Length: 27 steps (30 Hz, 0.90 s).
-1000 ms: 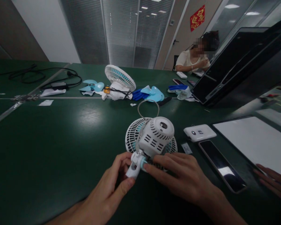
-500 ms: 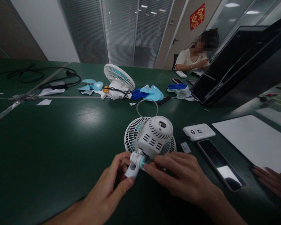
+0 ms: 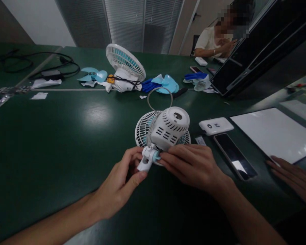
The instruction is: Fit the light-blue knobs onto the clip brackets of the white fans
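A small white fan (image 3: 169, 127) lies face down on the green table, its grille under the slotted motor housing. At its near end is a white clip bracket (image 3: 146, 160) with a light-blue knob (image 3: 156, 156). My left hand (image 3: 124, 178) is closed on the bracket from the left, thumb near its lower end. From the right, the fingertips of my right hand (image 3: 193, 163) pinch the blue knob; the curled fingers lie against the housing. A thin wire loop (image 3: 160, 98) sticks up behind the fan.
Farther back stand a second fan (image 3: 126, 68), blue fan blades (image 3: 93, 75) and gloves (image 3: 197, 80). To the right lie a white device (image 3: 216, 126), a phone (image 3: 236, 156) and a whiteboard (image 3: 275, 132). Another person's hand (image 3: 295, 177) rests at the right edge; a person (image 3: 211, 42) sits behind.
The view has tilted down, so everything sits higher in the picture. My right fingertips have shifted slightly around the blue knob, while my left hand keeps its hold on the bracket.
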{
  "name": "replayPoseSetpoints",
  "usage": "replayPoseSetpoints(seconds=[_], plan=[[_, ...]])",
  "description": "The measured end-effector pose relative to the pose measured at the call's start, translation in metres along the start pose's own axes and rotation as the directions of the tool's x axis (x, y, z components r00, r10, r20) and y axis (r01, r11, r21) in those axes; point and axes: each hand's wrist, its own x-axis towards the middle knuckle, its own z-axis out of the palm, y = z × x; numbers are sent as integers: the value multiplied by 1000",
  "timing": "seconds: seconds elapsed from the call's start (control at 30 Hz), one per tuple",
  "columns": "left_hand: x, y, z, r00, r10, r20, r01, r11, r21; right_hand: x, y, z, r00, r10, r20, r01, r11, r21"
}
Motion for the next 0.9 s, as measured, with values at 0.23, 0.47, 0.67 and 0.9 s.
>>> replayPoseSetpoints(seconds=[0.23,0.47,0.67,0.9], plan=[[-2,-2,2,1000,8,-30,-8,1000,9,5,-18,6,987,157,-17,-157,987,28],[-2,-4,3,1000,-25,-5,26,999,45,8,-30,6,917,396,45,-396,890,225],[0,-2,3,1000,-14,-9,14,1000,8,-1,-6,-8,996,37,83,-47,992,119],[-3,-3,3,1000,4,-17,-4,1000,24,2,-16,10,985,168,-47,-160,979,129]])
